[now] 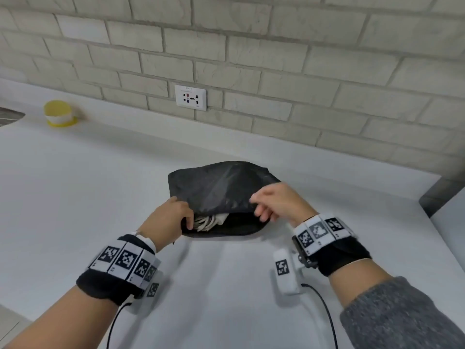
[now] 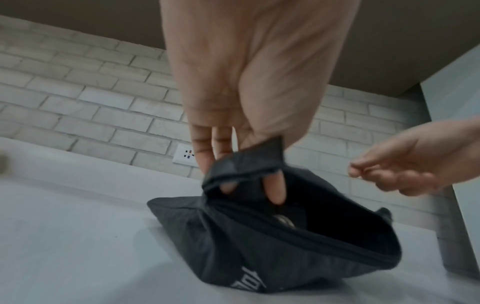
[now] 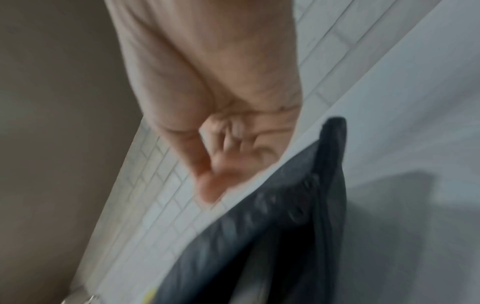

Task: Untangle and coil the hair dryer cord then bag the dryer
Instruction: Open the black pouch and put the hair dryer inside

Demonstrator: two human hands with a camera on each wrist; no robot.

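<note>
A black fabric bag [image 1: 219,187] lies on the white counter [image 1: 75,197] with its mouth facing me. Inside the mouth shows the white hair dryer with its cord [image 1: 211,221], mostly hidden by the fabric. My left hand [image 1: 188,221] grips the left edge of the mouth. In the left wrist view its fingers [image 2: 275,191] curl into the opening and hold a fold of the bag [image 2: 259,246] up. My right hand [image 1: 264,210] hovers at the upper flap with loosely curled fingers. The left wrist view shows the right hand [image 2: 384,168] apart from the bag, holding nothing. The right wrist view is blurred.
A yellow and white cup [image 1: 59,113] stands at the back left near a dark sink edge [image 1: 10,117]. A wall socket [image 1: 190,97] sits in the brick wall behind the bag. The counter ends at a dark gap [image 1: 437,195] on the right.
</note>
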